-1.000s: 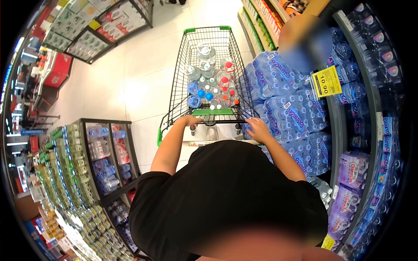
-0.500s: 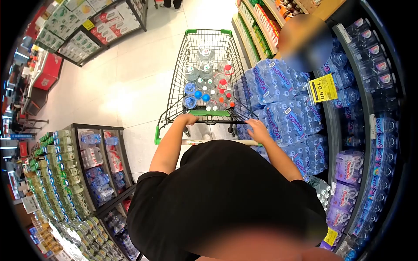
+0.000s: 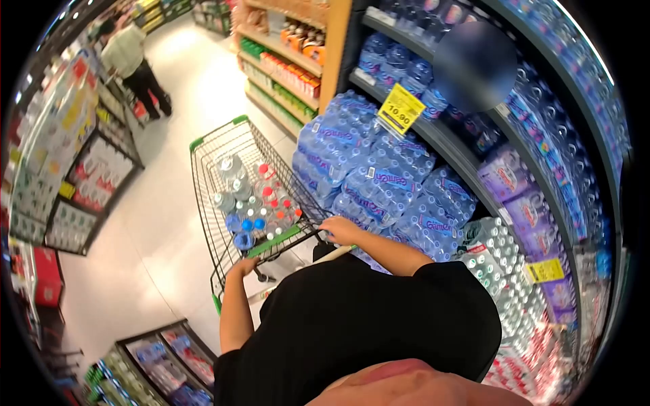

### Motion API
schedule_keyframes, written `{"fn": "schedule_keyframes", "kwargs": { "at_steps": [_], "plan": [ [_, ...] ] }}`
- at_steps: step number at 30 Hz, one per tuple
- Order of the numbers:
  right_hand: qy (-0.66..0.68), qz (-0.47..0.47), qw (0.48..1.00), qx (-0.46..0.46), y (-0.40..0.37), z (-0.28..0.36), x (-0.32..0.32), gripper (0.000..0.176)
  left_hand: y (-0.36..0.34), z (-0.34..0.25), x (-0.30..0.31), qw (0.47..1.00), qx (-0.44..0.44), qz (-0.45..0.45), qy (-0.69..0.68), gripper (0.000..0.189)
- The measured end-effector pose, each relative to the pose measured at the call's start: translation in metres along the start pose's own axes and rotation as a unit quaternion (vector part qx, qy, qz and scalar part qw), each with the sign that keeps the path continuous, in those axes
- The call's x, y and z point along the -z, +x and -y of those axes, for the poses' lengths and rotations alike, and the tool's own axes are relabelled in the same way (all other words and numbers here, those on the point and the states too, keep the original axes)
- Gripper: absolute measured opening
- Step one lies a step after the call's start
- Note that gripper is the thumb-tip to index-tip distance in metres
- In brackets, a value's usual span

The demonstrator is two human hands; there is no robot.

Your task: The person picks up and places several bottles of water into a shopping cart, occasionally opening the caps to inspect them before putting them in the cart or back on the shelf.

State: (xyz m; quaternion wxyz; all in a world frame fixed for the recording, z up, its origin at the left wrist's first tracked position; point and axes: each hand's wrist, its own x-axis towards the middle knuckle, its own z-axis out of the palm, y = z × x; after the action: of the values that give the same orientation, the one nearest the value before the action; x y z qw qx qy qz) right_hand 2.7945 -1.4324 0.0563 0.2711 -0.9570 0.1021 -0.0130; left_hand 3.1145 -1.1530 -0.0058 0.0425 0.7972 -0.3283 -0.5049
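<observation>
A wire shopping cart [image 3: 210,166] with green trim stands in front of me, tilted in the picture. Several water bottles [image 3: 254,206] with blue, red and white caps lie in its basket. My left hand [image 3: 243,266] grips the left end of the green cart handle [image 3: 276,240]. My right hand [image 3: 340,230] is closed on the handle's right end. Right beside it rises a stack of shrink-wrapped water bottle packs [image 3: 379,186].
A shelf unit on the right holds more bottle packs and a yellow price tag [image 3: 400,109] reading 10.90. A person [image 3: 135,64] in a light top stands far up the aisle. Low display racks [image 3: 95,176] line the left. White floor tiles [image 3: 169,223] stretch ahead.
The view has swung to the right and tilted; the cart now sits left of centre and the bottle shelves fill the right. Both hands stay on the handle.
</observation>
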Motion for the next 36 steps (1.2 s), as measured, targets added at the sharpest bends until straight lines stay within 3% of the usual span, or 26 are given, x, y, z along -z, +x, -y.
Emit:
{"fn": "schedule_keyframes", "kwargs": {
  "at_steps": [6,18,31,36],
  "plan": [
    [0.001,0.031,0.999,-0.034,-0.004,0.013,0.02,0.045,-0.021,-0.021,0.01,0.999,-0.044,0.01,-0.023,0.061],
    [0.025,-0.032,0.999,0.004,-0.007,0.006,0.008,0.039,-0.017,-0.009,0.0,0.997,-0.019,-0.07,-0.008,0.075],
    [0.01,-0.009,1.0,0.016,-0.008,0.006,0.024,0.042,-0.025,-0.027,-0.003,0.991,0.02,-0.129,-0.002,0.062],
    [-0.01,-0.005,1.0,0.013,-0.012,0.003,0.023,0.039,-0.037,-0.037,-0.001,0.995,0.026,-0.095,-0.034,0.061]
  ]
}}
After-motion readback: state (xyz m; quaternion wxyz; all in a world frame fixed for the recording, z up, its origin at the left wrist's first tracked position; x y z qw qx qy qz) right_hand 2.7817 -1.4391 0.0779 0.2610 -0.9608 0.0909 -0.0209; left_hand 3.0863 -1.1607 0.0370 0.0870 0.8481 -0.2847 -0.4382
